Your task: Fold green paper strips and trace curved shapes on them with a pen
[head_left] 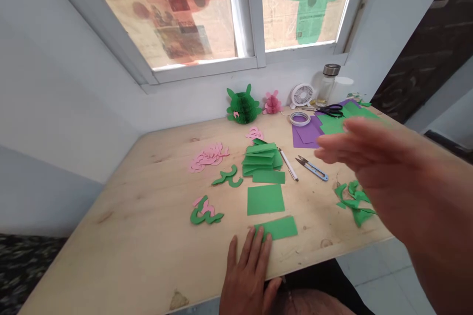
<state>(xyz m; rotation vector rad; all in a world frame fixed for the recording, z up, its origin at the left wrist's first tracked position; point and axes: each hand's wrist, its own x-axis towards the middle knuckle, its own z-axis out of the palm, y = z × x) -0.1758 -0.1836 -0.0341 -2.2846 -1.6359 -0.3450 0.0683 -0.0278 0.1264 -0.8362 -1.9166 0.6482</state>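
My left hand lies flat at the table's front edge, fingers spread. Its fingertips touch the left end of a folded-looking green paper strip. Raised at the right, my right hand is blurred, with fingers stretched out to the left and nothing visible in it. Just beyond the strip is a green paper rectangle. Behind that, a narrower green piece lies before a pile of folded green papers. A white pen and blue-handled thread snips lie right of the pile.
Pink cutouts and green curved scraps lie left; more green scraps lie right. Along the back stand a green honeycomb paper figure, a pink one, a fan and a bottle, near tape and black scissors.
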